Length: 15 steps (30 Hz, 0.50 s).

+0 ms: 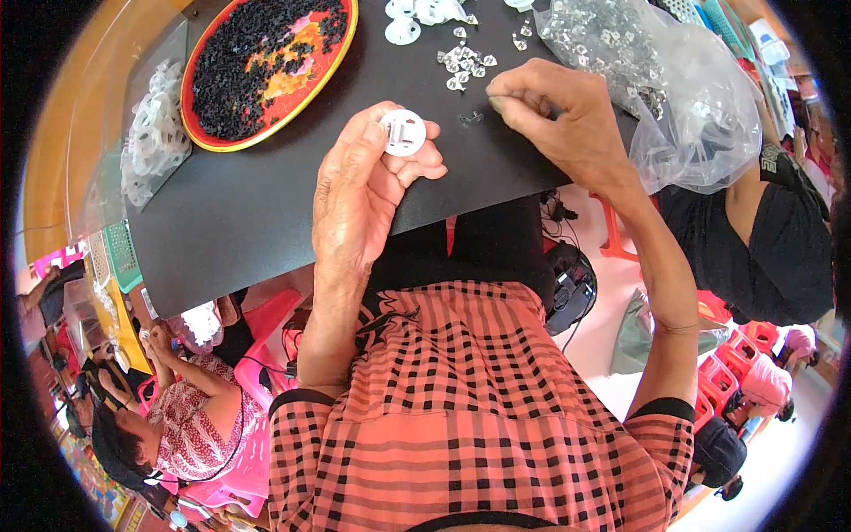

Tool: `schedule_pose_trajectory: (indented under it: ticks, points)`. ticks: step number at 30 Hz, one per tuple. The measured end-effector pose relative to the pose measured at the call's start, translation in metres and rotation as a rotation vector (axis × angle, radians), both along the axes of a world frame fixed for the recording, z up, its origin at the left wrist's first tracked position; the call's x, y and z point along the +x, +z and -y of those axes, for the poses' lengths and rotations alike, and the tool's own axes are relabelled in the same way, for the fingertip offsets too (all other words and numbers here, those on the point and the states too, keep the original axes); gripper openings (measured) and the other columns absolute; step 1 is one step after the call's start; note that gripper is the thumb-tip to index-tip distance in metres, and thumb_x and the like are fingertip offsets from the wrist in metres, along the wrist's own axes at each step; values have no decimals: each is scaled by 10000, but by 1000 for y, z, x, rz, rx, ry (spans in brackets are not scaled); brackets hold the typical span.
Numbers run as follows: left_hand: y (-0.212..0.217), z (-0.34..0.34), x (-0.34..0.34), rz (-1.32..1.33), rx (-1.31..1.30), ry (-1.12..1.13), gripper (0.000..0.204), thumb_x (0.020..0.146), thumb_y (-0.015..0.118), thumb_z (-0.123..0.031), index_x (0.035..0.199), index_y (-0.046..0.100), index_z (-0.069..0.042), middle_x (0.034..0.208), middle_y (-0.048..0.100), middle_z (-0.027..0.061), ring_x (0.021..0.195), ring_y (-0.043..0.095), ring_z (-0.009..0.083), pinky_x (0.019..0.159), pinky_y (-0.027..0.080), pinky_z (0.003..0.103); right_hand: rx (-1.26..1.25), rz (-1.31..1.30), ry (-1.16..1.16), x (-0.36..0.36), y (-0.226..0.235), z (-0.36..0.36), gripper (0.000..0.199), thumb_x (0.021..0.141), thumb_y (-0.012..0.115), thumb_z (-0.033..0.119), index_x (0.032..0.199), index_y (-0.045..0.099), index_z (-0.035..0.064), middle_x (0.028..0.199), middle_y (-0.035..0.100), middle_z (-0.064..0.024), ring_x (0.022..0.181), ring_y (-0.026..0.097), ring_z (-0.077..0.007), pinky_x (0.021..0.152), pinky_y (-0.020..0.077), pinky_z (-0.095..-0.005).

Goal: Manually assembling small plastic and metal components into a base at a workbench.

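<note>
My left hand [359, 177] holds a small round white plastic disc [405, 133] up over the black tabletop, pinched between thumb and fingers. A metal-looking insert shows in the slot at the disc's middle. My right hand [563, 120] hovers over the table to the right with thumb and fingertips pressed together. Whatever lies between those fingertips is hidden or too small to name. Just left of the right fingertips lie a few tiny shiny metal pieces [471, 117]. Farther off sits a small pile of shiny metal clips [463, 64].
A red tray with a yellow rim [239, 146] bears many small black pieces. White plastic parts fill a clear bag [158, 133] at left; more white discs [403, 29] lie at the back. A clear bag of metal pieces [612, 40] rests at right. Other people sit nearby on both sides.
</note>
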<state>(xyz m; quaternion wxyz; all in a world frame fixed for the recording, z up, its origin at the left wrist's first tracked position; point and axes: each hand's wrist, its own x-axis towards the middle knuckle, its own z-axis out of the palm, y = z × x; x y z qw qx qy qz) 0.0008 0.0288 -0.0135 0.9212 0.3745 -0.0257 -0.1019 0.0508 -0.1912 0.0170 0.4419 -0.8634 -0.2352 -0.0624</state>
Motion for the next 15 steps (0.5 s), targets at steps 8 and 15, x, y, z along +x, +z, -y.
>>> schedule_pose_trajectory:
  ticks: [8, 15]
  points:
    - [1, 1, 1, -49, 2, 11, 311, 1005, 409, -194, 1181, 484, 51, 1051, 612, 258, 884, 658, 269, 806, 555, 407, -134, 172, 129, 0, -7, -5, 114, 736, 674, -6, 834, 628, 29, 676, 508, -26, 534, 460, -114, 497, 368, -256]
    - [3, 3, 3, -60, 25, 9, 317, 1008, 392, -184, 1184, 470, 68, 1072, 599, 272, 912, 656, 284, 831, 551, 414, -69, 113, 105, -3, -5, -7, 106, 730, 674, -20, 796, 609, 31, 661, 503, -31, 534, 457, -120, 507, 372, -259]
